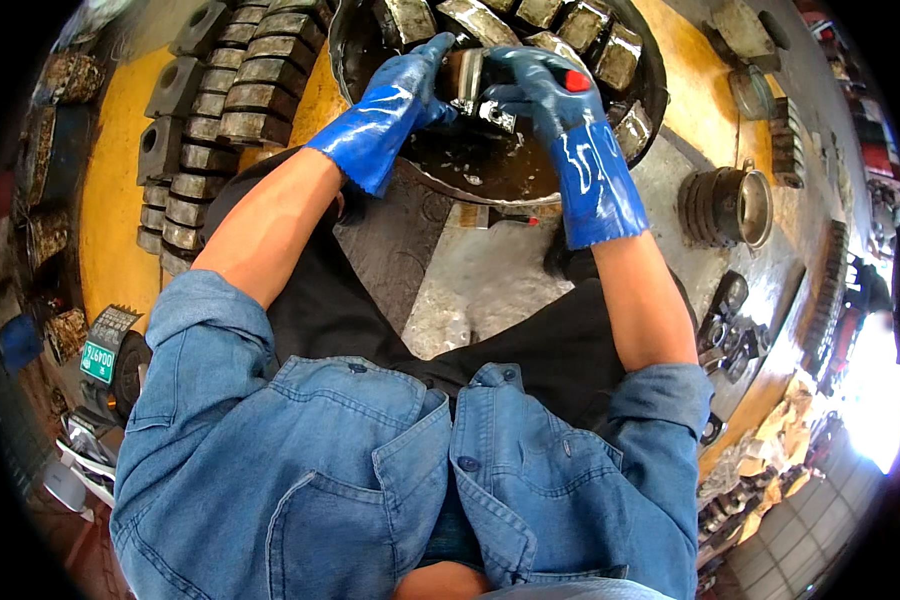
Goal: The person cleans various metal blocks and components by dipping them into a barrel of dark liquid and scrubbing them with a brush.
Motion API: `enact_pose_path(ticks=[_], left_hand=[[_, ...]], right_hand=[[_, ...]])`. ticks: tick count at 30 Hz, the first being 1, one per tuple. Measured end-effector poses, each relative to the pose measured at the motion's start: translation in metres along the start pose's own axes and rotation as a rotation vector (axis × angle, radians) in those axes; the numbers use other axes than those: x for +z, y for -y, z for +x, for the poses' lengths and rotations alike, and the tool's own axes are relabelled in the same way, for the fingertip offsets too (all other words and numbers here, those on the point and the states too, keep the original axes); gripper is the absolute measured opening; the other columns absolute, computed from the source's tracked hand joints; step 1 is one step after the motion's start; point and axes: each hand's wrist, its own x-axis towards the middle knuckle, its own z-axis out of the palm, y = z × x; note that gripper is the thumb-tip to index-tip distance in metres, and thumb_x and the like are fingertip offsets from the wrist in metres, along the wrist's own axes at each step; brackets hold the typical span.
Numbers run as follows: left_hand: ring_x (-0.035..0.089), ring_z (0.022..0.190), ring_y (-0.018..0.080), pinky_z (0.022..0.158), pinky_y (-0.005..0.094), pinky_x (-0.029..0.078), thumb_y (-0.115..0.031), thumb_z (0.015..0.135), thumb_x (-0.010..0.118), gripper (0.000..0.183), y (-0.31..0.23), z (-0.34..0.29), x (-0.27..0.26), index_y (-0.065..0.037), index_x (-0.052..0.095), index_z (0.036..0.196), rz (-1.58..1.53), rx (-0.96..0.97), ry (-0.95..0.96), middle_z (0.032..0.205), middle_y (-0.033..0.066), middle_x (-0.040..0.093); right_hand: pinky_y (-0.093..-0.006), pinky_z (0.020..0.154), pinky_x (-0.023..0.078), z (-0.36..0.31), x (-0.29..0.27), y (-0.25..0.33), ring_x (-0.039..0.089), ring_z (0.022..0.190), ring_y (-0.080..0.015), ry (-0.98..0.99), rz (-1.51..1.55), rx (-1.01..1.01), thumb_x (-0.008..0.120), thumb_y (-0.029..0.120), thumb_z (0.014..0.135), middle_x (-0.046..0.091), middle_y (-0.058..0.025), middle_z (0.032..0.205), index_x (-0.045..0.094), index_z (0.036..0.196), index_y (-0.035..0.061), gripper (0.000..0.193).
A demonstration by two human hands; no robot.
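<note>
My left hand (402, 92), in a blue rubber glove, is closed around the left side of a dark, wet metal part (497, 116); much of that part is hidden by the gloves and shadow. My right hand (555, 95), gloved alike, grips a paintbrush (468, 76) with a silver ferrule. The red end of its dark handle sticks out past the fingers, and its brown bristles face the left glove. Both hands are over a round black basin (440, 184) with dark liquid inside. Several blocky metal pieces (618, 57) stand along its far side.
Rows of metal blocks (260, 85) stand on the yellow surface to the left. Another paintbrush (495, 217) lies below the basin, between my knees. Stacked metal rings (725, 207) and small dark parts (735, 335) are at the right. A green plate (97, 361) shows at lower left.
</note>
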Motion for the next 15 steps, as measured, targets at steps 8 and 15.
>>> enact_pose_path(ticks=[8, 15], left_hand=[[0.056, 0.137, 0.0375, 0.114, 0.0430, 0.047, -0.029, 0.065, 0.098, 0.108, 0.006, -0.007, -0.006, -0.008, 0.043, 0.156, 0.012, -0.034, -0.004, 0.150, 0.0218, 0.056], [0.059, 0.133, 0.0378, 0.112, 0.0430, 0.049, -0.026, 0.064, 0.098, 0.108, 0.005, 0.006, 0.002, -0.007, 0.044, 0.155, 0.056, -0.004, -0.014, 0.145, 0.0220, 0.060]], right_hand=[[-0.0287, 0.066, 0.058, -0.007, -0.055, -0.010, 0.072, 0.073, -0.0144, -0.240, -0.352, 0.065, 0.071, 0.026, 0.099, 0.077, -0.0083, 0.090, 0.075, 0.113, 0.0040, 0.027], [-0.0299, 0.065, 0.058, 0.002, -0.081, -0.092, 0.071, 0.072, -0.0150, -0.183, -0.261, 0.342, 0.069, 0.027, 0.100, 0.076, -0.0068, 0.096, 0.074, 0.118, 0.0077, 0.027]])
